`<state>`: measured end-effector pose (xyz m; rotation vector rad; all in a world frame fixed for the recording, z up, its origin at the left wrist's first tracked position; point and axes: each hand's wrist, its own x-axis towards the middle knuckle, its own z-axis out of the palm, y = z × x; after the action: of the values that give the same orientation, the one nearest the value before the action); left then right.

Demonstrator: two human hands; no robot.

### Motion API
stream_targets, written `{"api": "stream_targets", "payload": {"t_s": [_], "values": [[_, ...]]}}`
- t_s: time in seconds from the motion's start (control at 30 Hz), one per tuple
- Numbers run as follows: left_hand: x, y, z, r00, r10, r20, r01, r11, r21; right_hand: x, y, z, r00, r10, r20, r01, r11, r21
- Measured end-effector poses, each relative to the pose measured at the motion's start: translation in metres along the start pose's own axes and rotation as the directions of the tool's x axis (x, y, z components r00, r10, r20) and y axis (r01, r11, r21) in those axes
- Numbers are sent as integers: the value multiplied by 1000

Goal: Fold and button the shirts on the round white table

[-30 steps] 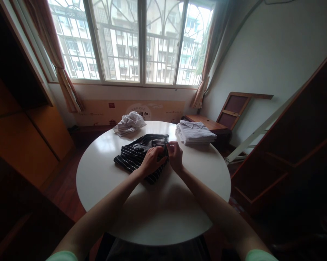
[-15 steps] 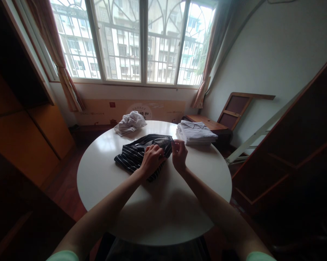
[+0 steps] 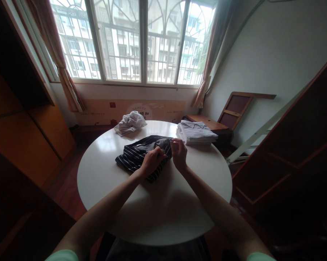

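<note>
Meanwhile, in the head view, the right hand (image 3: 179,153) has drawn back in from half a second ago to meet the left hand (image 3: 151,162) on the dark striped garment (image 3: 136,156) mid-surface (image 3: 163,214), so the fabric work continues, both grips pinched narrow on its upper right edge.

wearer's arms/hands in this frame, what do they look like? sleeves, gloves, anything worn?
Two bare forearms. Left hand and right hand are ungloved; no watch, ring or bracelet is visible. Short pale green sleeves show at the bottom corners. No markings can be made out.
</note>
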<state>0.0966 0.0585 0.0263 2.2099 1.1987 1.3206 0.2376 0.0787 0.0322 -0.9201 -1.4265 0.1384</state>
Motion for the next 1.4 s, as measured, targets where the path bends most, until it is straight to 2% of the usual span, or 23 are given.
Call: {"api": "stream_targets", "payload": {"t_s": [0.07,0.17,0.23,0.3,0.37,0.47,0.67,0.97,1.17,1.27,1.4], "values": [[3,-8,1,992,-114,-60,109,991,-78,1,-1,1,999,6,50,-8,999,43],[9,-23,-1,943,-296,-151,260,941,-219,1,2,3,997,17,72,-21,998,52],[12,-32,-2,900,-405,-162,342,885,-316,-2,6,5,992,-5,129,3,1000,16],[14,-38,-2,876,-460,-141,376,838,-396,-6,10,9,970,-37,241,43,999,-20],[14,-40,0,879,-461,-122,362,813,-457,-10,14,12,938,-52,343,78,995,-64],[13,-39,2,899,-428,-97,323,795,-513,-13,18,15,909,-40,414,105,985,-136],[12,-35,2,928,-371,-18,315,812,-491,-13,22,13,913,-33,406,125,971,-202],[9,-36,2,930,-363,-51,324,880,-347,-15,15,12,900,-61,432,182,953,-244],[8,-31,0,935,-345,-84,303,899,-317,-14,8,10,869,-115,481,257,936,-240],[8,-28,1,937,-342,-75,302,898,-319,-15,11,11,869,-91,486,213,956,-201],[8,-30,4,944,-318,-92,279,914,-295,-15,20,15,899,36,436,22,992,-125]]}}
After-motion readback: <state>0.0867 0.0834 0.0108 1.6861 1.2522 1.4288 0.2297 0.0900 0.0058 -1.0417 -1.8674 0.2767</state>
